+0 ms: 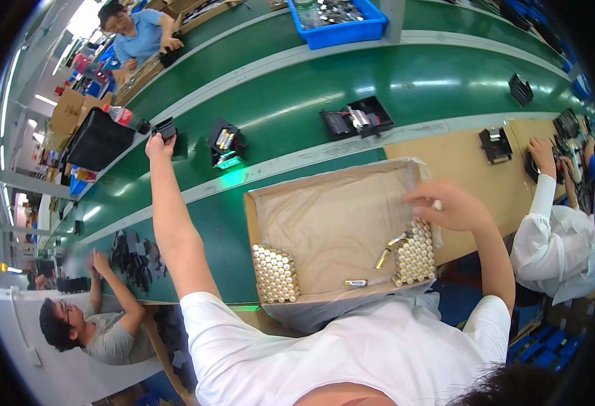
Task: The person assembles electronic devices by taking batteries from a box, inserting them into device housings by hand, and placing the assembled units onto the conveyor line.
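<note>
My left hand (161, 145) reaches far out to the left over the green conveyor, its fingers closed on a small black plastic housing (165, 128). My right hand (449, 206) is over the right side of an open cardboard box (331, 220) lined with thin plastic. It is curled and partly blurred, with the pale end of a battery (437, 204) showing among the fingers. Below that hand, batteries (416, 254) stand packed upright in the box's right end, a few lying loose beside them. Another upright block of batteries (275, 274) fills the left corner, and a single battery (355, 283) lies near the front wall.
On the conveyor (277, 108) sit a black housing with batteries (226, 142), an opened black unit (358, 118) and another black part (522, 89). A black housing (495, 145) rests on the tan board. A blue bin (338, 24) stands beyond. Co-workers sit left, right and across.
</note>
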`<state>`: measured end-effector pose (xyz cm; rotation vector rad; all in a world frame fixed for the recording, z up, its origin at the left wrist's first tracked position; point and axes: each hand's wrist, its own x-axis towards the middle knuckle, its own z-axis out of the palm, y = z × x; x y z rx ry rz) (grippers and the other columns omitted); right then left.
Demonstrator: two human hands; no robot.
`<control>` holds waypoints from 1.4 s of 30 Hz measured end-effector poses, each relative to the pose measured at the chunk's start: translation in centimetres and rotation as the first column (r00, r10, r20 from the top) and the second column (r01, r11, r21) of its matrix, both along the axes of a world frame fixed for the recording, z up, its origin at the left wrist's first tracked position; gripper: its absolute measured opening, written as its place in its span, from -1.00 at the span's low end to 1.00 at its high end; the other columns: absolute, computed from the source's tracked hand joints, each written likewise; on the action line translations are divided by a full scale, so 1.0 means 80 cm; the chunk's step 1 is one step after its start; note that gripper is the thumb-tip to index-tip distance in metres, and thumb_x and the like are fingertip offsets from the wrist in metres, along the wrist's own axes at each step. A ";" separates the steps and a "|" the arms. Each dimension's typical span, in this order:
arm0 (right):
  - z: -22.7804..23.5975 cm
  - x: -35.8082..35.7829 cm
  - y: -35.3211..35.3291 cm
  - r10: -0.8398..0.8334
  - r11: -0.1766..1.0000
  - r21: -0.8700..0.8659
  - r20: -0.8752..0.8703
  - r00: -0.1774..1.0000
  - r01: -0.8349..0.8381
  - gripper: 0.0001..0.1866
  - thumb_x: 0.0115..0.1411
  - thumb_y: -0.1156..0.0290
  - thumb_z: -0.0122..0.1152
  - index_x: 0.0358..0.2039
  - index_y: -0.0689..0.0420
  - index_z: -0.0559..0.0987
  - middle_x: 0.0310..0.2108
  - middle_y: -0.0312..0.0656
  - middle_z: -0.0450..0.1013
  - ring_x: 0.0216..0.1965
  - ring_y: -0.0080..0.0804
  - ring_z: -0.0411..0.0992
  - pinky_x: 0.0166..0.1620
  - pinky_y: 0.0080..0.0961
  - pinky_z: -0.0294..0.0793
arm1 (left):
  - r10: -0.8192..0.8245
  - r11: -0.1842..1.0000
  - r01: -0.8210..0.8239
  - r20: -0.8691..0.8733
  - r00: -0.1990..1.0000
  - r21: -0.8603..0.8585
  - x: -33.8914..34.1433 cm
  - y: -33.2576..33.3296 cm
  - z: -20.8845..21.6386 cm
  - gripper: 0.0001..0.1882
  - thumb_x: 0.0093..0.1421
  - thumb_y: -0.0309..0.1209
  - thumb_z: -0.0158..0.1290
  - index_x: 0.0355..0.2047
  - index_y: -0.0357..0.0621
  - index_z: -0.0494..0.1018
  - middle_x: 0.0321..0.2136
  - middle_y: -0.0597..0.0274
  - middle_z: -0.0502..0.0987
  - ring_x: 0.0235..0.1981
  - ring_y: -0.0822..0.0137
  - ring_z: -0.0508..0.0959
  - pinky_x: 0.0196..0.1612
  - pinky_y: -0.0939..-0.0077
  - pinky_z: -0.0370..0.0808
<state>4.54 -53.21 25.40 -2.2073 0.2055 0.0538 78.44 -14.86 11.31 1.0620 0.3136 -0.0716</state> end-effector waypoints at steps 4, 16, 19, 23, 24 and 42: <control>-0.009 0.021 0.010 0.222 0.953 -0.225 0.058 0.973 -0.203 -0.71 0.10 0.48 0.39 -0.12 0.18 0.69 -0.22 -0.14 0.65 -0.32 -0.16 0.57 -0.19 -0.32 0.58 | -0.193 0.976 0.207 0.169 0.967 -0.072 0.019 -0.041 0.008 -0.67 0.38 -0.68 -0.08 0.13 -0.25 0.35 0.05 -0.28 0.48 0.03 -0.29 0.56 0.00 -0.34 0.60; -0.027 0.095 0.102 0.201 0.569 -0.557 -0.619 0.759 -0.605 -0.73 -0.10 0.42 0.54 -0.33 0.18 0.75 -0.36 -0.12 0.66 -0.36 -0.08 0.60 -0.24 -0.20 0.61 | -0.301 0.945 0.264 0.203 0.932 0.192 -0.115 -0.222 0.056 -0.60 0.28 -0.69 0.03 0.14 -0.38 0.35 -0.05 -0.23 0.54 -0.12 -0.08 0.63 -0.08 -0.03 0.69; -0.039 0.096 0.098 0.287 0.539 -0.507 -0.640 0.713 -0.673 -0.76 -0.08 0.40 0.52 -0.35 0.14 0.75 -0.39 -0.10 0.65 -0.40 -0.06 0.59 -0.25 -0.18 0.62 | -0.355 0.920 0.304 0.195 0.914 0.248 -0.155 -0.251 0.076 -0.56 0.25 -0.70 0.08 0.14 -0.37 0.34 -0.06 -0.24 0.53 -0.13 -0.05 0.63 -0.08 0.01 0.70; -0.028 0.101 0.105 0.412 0.505 -0.477 -0.599 0.687 -0.719 -0.78 -0.08 0.39 0.51 -0.36 0.13 0.75 -0.41 -0.09 0.65 -0.41 -0.05 0.59 -0.26 -0.19 0.62 | -0.398 0.903 0.337 0.223 0.890 0.266 -0.188 -0.259 0.090 -0.52 0.22 -0.72 0.12 0.15 -0.35 0.32 -0.05 -0.24 0.51 -0.14 -0.03 0.62 -0.10 0.06 0.69; -0.024 0.104 0.109 0.461 0.491 -0.472 -0.572 0.678 -0.732 -0.78 -0.07 0.39 0.51 -0.36 0.14 0.75 -0.41 -0.08 0.64 -0.41 -0.05 0.59 -0.26 -0.20 0.62 | -0.408 0.900 0.344 0.240 0.881 0.268 -0.192 -0.261 0.093 -0.50 0.21 -0.72 0.13 0.16 -0.35 0.31 -0.04 -0.24 0.50 -0.14 -0.02 0.62 -0.11 0.08 0.69; -0.053 0.079 0.168 0.535 0.659 -0.338 -0.417 0.735 -0.672 -0.72 0.03 0.31 0.41 -0.33 0.27 0.73 -0.39 0.05 0.64 -0.36 0.09 0.59 -0.23 -0.14 0.63 | -0.359 0.932 0.361 0.169 0.918 0.024 -0.273 -0.304 0.089 -0.85 0.18 -0.71 -0.03 -0.24 -0.38 0.42 -0.24 -0.22 0.46 -0.23 -0.15 0.55 -0.15 -0.14 0.62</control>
